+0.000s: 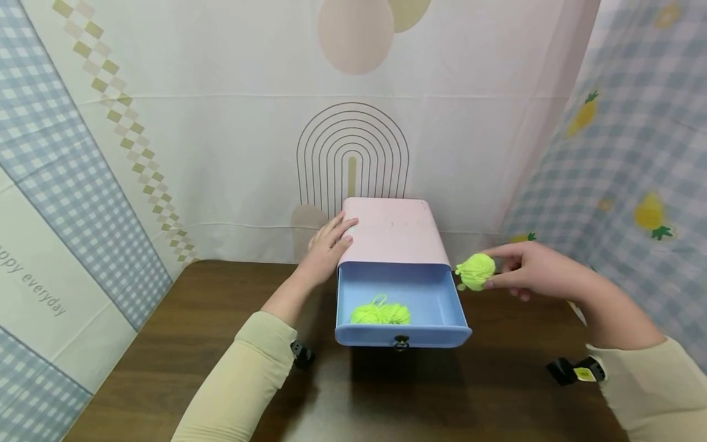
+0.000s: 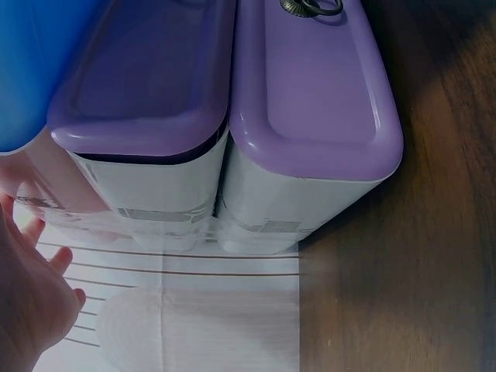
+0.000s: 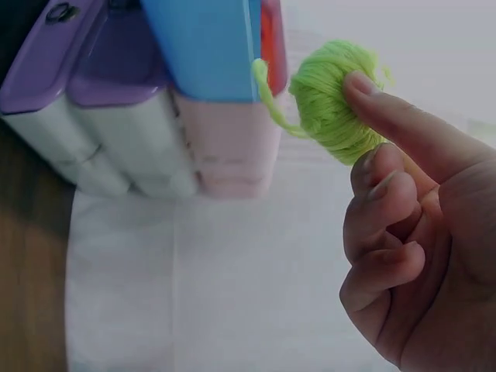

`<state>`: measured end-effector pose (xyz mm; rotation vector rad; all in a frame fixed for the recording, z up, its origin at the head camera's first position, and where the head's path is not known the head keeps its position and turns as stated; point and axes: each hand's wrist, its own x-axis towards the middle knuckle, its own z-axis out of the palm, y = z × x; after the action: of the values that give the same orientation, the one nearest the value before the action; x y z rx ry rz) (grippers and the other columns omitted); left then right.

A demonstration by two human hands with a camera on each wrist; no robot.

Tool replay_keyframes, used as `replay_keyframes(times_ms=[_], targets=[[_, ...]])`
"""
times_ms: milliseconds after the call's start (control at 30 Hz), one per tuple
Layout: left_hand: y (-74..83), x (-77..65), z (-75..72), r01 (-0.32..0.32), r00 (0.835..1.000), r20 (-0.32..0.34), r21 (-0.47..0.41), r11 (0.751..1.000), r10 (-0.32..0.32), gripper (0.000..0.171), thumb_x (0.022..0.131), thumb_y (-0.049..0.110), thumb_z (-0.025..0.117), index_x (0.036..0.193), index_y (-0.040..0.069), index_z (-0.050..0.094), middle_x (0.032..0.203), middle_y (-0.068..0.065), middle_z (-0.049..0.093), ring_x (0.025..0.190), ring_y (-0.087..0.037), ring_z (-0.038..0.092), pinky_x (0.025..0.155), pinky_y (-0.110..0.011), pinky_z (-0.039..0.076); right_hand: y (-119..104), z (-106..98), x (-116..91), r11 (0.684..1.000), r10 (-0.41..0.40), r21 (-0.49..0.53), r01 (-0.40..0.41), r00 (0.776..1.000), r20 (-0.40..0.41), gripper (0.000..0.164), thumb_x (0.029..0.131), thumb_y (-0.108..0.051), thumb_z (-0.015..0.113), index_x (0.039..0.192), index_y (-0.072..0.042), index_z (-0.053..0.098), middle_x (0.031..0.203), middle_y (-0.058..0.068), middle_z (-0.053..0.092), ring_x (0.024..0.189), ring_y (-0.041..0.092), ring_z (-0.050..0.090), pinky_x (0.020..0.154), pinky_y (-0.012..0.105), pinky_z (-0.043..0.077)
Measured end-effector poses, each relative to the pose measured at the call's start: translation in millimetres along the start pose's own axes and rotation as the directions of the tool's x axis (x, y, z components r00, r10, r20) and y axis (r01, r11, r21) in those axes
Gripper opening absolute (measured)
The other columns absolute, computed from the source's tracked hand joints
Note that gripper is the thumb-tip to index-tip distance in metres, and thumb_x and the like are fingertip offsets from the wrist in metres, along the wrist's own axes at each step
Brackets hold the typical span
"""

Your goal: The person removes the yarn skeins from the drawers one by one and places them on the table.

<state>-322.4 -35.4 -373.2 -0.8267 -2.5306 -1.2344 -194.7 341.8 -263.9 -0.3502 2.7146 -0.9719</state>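
Left arm was extended forward, left hand lay with fingers outstretched, right arm angled inward, right hand pinched between thumb and forefinger, remaining fingers were curled

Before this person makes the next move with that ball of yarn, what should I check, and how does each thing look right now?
1. Yarn ball held: ok, the right hand pinches it between thumb and fingers.
2. Blue drawer open: ok, it is pulled out.
3. Space inside: ok, green yarn lies near the front, with bare floor behind it.
4. Held ball over the drawer: not ok, it is off to the drawer's right.
5. Loose end tucked in: not ok, it sticks out from the ball.
6. Pink casing held firmly: cannot tell; the left hand rests on it, but pressure doesn't show.
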Motion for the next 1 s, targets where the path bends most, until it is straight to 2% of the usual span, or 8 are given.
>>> replay_keyframes(times_ms=[267, 600, 1000], targets=[[0.7, 0.2, -0.7, 0.001, 1.0, 0.01, 0.009, 1.0, -0.001, 0.051, 0.105, 0.049, 0.033, 0.151, 0.029, 0.042, 0.165, 0.003, 0.019, 0.15, -0.026, 0.015, 0.115, -0.062, 0.006, 37.4, 1.7, 3.5, 0.998, 0.038, 0.041, -0.039, 0.999, 0.03, 0.065, 0.085, -0.03, 0.078, 0.138, -0.001, 0.054, 0.065, 0.008, 0.055, 0.05, 0.018, 0.053, 0.048, 0.036, 0.051], [-0.1, 0.4, 0.2, 0.011, 1.0, 0.006, 0.011, 1.0, -0.012, 0.051, 0.105, 0.048, 0.033, 0.151, 0.029, 0.043, 0.164, 0.004, 0.019, 0.15, -0.027, 0.015, 0.114, -0.062, 0.006, 82.1, 22.8, 16.2, 0.996, 0.064, 0.055, -0.07, 0.992, 0.109, 0.058, 0.086, -0.025, 0.077, 0.131, 0.005, 0.058, 0.065, 0.007, 0.057, 0.053, 0.016, 0.053, 0.049, 0.037, 0.051], [-1.1, -0.4, -0.3, 0.008, 1.0, 0.001, -0.007, 1.0, -0.008, 0.051, 0.105, 0.047, 0.034, 0.151, 0.027, 0.043, 0.165, 0.003, 0.019, 0.15, -0.031, 0.015, 0.113, -0.065, 0.006, 119.5, 55.3, 27.3, 0.988, 0.155, -0.035, -0.151, 0.972, 0.174, 0.044, 0.084, -0.018, 0.079, 0.122, 0.0, 0.067, 0.058, 0.003, 0.055, 0.048, 0.014, 0.048, 0.048, 0.035, 0.047]])
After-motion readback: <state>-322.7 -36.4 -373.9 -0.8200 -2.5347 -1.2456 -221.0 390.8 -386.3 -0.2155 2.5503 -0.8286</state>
